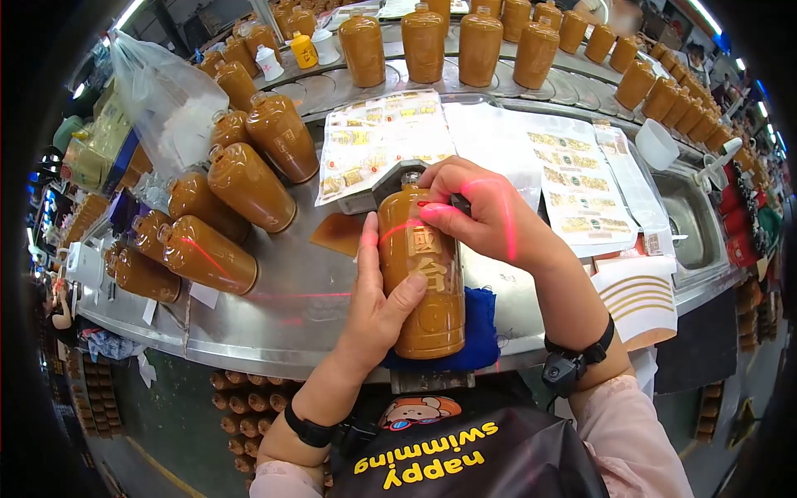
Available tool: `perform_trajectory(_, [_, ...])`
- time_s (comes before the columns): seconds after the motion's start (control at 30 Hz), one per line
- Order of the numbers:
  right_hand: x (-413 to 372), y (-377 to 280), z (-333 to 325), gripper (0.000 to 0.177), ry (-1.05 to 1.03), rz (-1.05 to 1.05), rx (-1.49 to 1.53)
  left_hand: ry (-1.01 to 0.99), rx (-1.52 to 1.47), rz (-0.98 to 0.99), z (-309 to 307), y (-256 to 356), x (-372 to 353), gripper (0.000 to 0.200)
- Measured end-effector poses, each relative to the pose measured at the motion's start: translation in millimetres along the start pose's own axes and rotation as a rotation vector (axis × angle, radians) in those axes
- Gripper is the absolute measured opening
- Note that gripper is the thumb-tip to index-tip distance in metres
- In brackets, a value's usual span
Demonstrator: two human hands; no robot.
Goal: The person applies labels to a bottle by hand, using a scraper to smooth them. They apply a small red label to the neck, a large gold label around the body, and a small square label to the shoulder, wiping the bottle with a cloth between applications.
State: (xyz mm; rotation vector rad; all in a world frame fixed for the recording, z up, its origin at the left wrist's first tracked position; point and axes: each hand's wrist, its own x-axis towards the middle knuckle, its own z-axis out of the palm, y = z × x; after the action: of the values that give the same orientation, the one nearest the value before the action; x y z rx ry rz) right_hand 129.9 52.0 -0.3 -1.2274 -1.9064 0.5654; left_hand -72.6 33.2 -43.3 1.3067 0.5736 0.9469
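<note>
A glossy brown bottle (430, 319) with raised gold characters leans on a blue cloth (481, 328) in front of me, its neck pointing away. My left hand (378, 303) is wrapped around its left side, thumb across the front below the characters. At the bottle's upper right shoulder, my right hand (475, 207) is closed in a pinch, fingertips against the surface. A small red spot shows at those fingertips; I cannot tell what they hold. Behind the neck sits a grey metal holder (365, 199). A red laser line crosses the bottle and my right hand.
Several brown bottles (249, 187) stand at the left of the metal table (307, 319). Sticker sheets (382, 137) and label sheets (581, 191) lie beyond my hands. More bottles (425, 46) line the conveyor (390, 95) at the back. A sink (689, 216) is at right.
</note>
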Motion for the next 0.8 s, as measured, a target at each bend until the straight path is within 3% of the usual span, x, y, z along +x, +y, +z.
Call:
perform_trajectory(0.07, [-3.4, 3.2, 3.0, 0.02, 0.028, 0.011, 0.025, -0.001, -0.006, -0.001, -0.3, -0.5, -0.4, 0.086])
perform_trajectory(0.17, [-20.2, 1.3, 1.5, 0.033, 0.154, 0.208, 0.236, -0.009, -0.06, -0.006, -1.8, -2.3, -0.1, 0.086])
perform_trajectory(0.2, [-28.0, 1.6, 0.3, 0.049, 0.12, 0.277, 0.309, -0.01, -0.111, -0.021, -2.2, -0.9, -0.2, 0.086])
perform_trajectory(0.3, [-56.2, 15.6, 22.5, 0.059, 0.105, 0.149, 0.224, -0.011, -0.09, -0.01, -5.2, -5.7, 0.4, 0.086])
perform_trajectory(0.33, [-60.4, 10.7, 23.4, 0.075, 0.05, 0.168, 0.304, -0.012, -0.053, 0.004, -5.2, -7.9, 0.2, 0.086])
perform_trajectory(0.47, [-69.2, 12.5, 33.1, 0.094, 0.036, 0.254, 0.426, -0.009, -0.066, -0.027, -2.2, -2.5, -1.1, 0.085])
perform_trajectory(0.8, [-69.7, 13.8, 30.9, 0.092, 0.015, 0.254, 0.516, -0.002, -0.049, -0.041, -1.5, -1.9, -1.6, 0.084])
